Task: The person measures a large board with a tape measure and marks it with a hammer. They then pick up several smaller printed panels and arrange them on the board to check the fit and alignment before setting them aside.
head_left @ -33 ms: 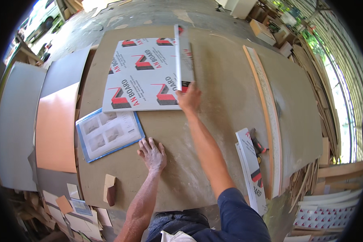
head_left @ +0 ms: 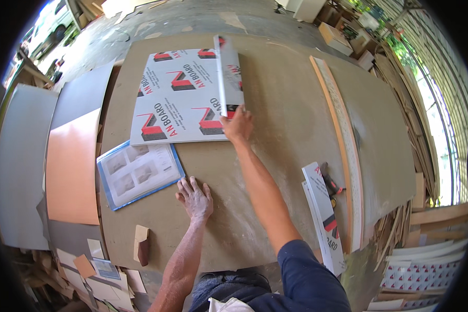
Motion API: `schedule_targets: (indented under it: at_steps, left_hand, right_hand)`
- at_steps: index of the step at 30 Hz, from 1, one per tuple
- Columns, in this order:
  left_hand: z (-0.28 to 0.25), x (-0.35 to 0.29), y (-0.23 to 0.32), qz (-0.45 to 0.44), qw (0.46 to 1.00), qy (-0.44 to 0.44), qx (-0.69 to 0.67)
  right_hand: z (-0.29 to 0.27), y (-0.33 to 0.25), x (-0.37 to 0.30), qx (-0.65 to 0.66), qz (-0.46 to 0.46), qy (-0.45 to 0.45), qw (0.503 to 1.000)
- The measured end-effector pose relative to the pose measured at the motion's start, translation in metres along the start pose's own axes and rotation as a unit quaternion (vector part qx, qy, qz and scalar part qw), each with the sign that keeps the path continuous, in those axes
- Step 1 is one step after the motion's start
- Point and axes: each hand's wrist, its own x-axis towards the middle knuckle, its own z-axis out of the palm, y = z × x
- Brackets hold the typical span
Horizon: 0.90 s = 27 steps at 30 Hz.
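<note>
My right hand [head_left: 237,125] is stretched forward and closed on the near end of a narrow white strip [head_left: 221,78]. The strip stands tilted on edge along the right side of a large white sheet with red and black print [head_left: 182,99]. That sheet lies flat on the big brown board [head_left: 286,114] serving as the work surface. My left hand [head_left: 195,197] rests palm down on the bare board nearer to me, fingers spread, holding nothing.
A clear folder with a blue edge [head_left: 138,174] lies left of my left hand. A small wooden block [head_left: 142,243] sits at the near edge. To the right are a long wooden strip [head_left: 343,156], white offcuts [head_left: 322,213] and a red-black tool [head_left: 332,183]. An orange panel [head_left: 73,166] lies at the left.
</note>
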Motion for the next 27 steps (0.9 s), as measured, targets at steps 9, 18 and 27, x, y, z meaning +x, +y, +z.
schedule_targets:
  at_steps: [9, 18, 27]
  left_hand:
    - [-0.003, -0.005, -0.006, 0.005, 0.999, 0.043, -0.011]
    - [0.002, -0.021, 0.002, 0.095, 0.978, 0.106, -0.149]
    - [0.032, -0.274, 0.187, 0.062, 0.797, -0.360, -0.481]
  right_hand:
    - [-0.127, 0.105, -0.142, 0.188, -0.131, 0.037, 0.973]
    - [-0.359, 0.396, -0.357, 0.159, 0.237, -0.085, 0.955]
    - [-0.311, 0.384, -0.354, -0.123, 0.086, -0.140, 0.979]
